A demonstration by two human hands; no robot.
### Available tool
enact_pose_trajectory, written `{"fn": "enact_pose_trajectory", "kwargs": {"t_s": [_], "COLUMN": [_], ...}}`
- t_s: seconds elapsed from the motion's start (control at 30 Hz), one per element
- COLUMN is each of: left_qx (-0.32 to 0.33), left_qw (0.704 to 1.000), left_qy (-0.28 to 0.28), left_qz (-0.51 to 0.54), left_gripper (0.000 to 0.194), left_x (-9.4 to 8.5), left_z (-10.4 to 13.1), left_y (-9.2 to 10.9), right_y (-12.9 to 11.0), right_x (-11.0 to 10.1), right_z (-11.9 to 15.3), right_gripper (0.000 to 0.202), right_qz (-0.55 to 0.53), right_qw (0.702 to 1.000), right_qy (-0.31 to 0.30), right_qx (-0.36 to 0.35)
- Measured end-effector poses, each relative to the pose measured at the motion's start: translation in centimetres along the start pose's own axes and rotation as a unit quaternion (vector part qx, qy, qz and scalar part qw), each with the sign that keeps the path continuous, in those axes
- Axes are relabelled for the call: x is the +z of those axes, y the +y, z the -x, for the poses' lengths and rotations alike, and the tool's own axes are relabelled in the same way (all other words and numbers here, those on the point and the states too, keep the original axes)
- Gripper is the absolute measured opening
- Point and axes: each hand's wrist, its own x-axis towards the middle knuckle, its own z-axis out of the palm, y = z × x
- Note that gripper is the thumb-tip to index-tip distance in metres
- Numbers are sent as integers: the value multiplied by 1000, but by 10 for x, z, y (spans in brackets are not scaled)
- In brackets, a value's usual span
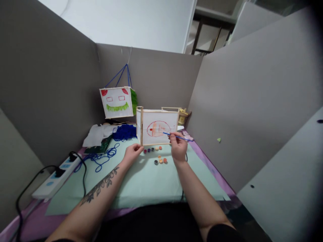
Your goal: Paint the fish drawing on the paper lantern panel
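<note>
A box-shaped paper lantern [165, 116] with a thin wooden frame stands upright on the table. Its front panel carries a red oval outline, partly filled with pale orange. My right hand [178, 148] pinches a blue paintbrush [180, 136], whose tip lies at the painted oval. At the lantern's lower left corner, the fingers of my left hand [133, 152] are closed on the wooden frame [141, 129]. Small paint pots [152, 149] stand in a row just below the panel. Several more paint pots [160, 161] are grouped nearer to me.
A finished-looking lantern [117, 111] with a drawn face hangs at the back left on blue cords. Blue yarn [124, 132] and white cloth or paper [97, 136] lie below it. A power strip [57, 178] with black cables runs along the left edge. Grey partitions [161, 77] enclose the table.
</note>
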Motion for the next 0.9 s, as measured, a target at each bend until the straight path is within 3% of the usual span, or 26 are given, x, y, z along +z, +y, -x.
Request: {"fn": "enact_pose_trajectory", "kwargs": {"t_s": [0.27, 0.6, 0.77, 0.9], "left_qx": [-4, 6, 6, 7], "left_qw": [1000, 1000, 1000, 1000], "left_qy": [-5, -10, -12, -11], "left_qz": [5, -5, -6, -11], "left_gripper": [31, 32, 32, 32], "left_x": [0, 1, 1, 1], "left_z": [0, 0, 0, 0], "left_y": [1, 0, -1, -2], "right_y": [1, 10, 7, 8], "right_x": [11, 11, 10, 9], "right_z": [10, 11, 11, 11], "right_gripper": [13, 14, 15, 16], "right_qz": [103, 124, 126, 136], "right_qw": [984, 977, 976, 972], "right_qy": [-56, -98, -77, -100], "right_qx": [-135, -145, -160, -165]}}
